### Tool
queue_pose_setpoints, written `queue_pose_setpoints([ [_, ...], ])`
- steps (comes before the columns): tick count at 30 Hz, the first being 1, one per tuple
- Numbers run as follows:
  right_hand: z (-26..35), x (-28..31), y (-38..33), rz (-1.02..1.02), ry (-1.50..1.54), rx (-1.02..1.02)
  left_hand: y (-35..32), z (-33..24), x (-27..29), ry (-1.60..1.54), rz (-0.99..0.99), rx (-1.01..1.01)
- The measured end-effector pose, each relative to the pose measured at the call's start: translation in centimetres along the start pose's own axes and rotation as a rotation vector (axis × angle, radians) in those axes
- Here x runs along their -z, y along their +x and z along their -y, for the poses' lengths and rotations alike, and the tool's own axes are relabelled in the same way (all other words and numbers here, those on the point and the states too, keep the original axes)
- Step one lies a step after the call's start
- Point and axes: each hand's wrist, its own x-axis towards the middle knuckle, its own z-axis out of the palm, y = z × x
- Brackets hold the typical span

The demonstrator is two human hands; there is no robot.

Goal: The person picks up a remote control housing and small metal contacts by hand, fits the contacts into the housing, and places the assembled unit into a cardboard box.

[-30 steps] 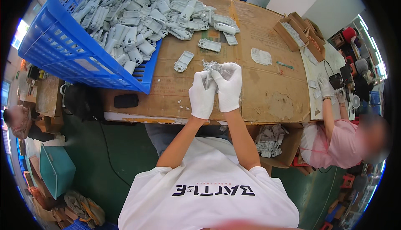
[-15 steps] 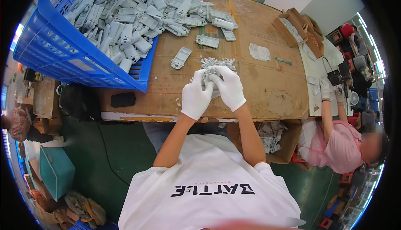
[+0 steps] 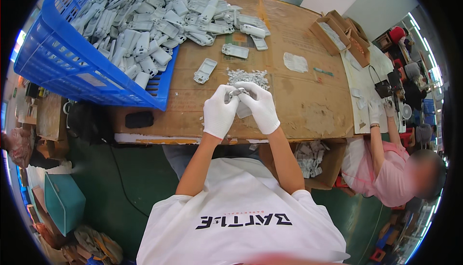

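Observation:
My gloved left hand (image 3: 218,113) and gloved right hand (image 3: 261,109) meet near the front of the table. Their fingers are closed around a pale grey-white plastic housing (image 3: 244,111), whose lower part shows between the palms. At its upper end, thumbs and fingertips pinch close together; any small piece there is too hidden to name. Just beyond the fingertips lies a heap of tiny white plastic pieces (image 3: 248,76). Two similar open housings rest farther off, one housing (image 3: 205,70) to the left and another housing (image 3: 235,50) farther back.
A tipped blue crate (image 3: 91,74) spills a big pile of housings (image 3: 154,29) across the back left. A black case (image 3: 139,119) lies near the front edge. Paper (image 3: 295,62), a teal pen (image 3: 323,72) and cardboard boxes (image 3: 329,36) are rightward. A co-worker (image 3: 386,168) works at the right.
Both hands have shifted slightly, and the fingers have changed position at the housing's upper end. The whole view has moved a little. The loose housings stay where they lay.

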Motion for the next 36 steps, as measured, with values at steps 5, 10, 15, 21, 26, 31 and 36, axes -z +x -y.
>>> queue_pose_setpoints([
  [5, 0.1, -0.3, -0.2, 0.006, 0.046, -0.032, 0.1, 0.8, -0.5, 0.055, -0.082, 0.093],
  [10, -1.4, -0.8, 0.1, -0.022, -0.035, 0.044, -0.1, 0.9, -0.4, -0.032, -0.088, 0.089],
  [15, -2.0, -1.2, 0.1, -0.106, -0.196, 0.109, -0.5, 0.7, -0.7, 0.0, -0.107, 0.037],
  [21, -2.5, -1.0, 0.3, -0.04, -0.075, 0.074, -0.7, 0.5, -0.1, 0.014, -0.079, 0.094],
  [26, -1.7, -0.4, 0.0, -0.02, -0.091, 0.045, -0.4, 0.6, -0.4, -0.084, -0.042, 0.095],
  [31, -2.3, -1.0, 0.1, -0.054, -0.08, 0.012, -0.7, 0.0, -0.2, -0.066, -0.063, 0.103],
  [36, -2.2, -1.5, -0.1, -0.16, -0.122, 0.078, -1.0, 0.2, -0.5, -0.028, -0.093, 0.026],
])
